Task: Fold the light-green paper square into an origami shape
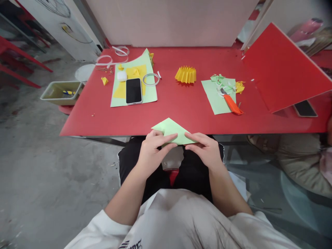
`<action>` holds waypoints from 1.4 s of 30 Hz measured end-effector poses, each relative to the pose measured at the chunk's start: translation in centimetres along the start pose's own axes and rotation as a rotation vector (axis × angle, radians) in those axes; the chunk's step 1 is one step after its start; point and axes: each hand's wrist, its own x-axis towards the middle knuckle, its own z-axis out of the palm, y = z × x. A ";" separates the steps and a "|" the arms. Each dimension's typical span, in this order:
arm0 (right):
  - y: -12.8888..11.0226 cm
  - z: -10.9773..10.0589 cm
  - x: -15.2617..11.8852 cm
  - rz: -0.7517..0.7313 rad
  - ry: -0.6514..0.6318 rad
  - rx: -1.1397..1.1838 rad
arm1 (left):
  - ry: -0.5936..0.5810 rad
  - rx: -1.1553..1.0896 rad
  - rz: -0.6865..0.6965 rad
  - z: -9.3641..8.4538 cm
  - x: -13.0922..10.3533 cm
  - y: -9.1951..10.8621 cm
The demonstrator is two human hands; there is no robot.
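A light green paper (169,128), folded into a triangle, lies at the table's front edge with its peak pointing away from me. My left hand (155,147) grips its left part, thumb along the lower edge and fingers on top. On the right corner, my right hand (204,147) holds the paper between thumb and fingers. Both hands are closed on the same piece, a short gap between them. Farther back stands a pleated yellow paper (186,75).
The red table (166,117) carries a phone (134,91), a tape roll (151,79) and green sheets at the left. An orange cutter (232,104) rests on a green sheet (211,98) with scraps. A red board (287,69) leans at the right; a person's leg (301,159) shows below.
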 end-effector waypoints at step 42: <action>-0.9 0.9 -0.2 0.250 0.068 0.093 | 0.036 0.037 -0.082 1.2 -1.0 1.5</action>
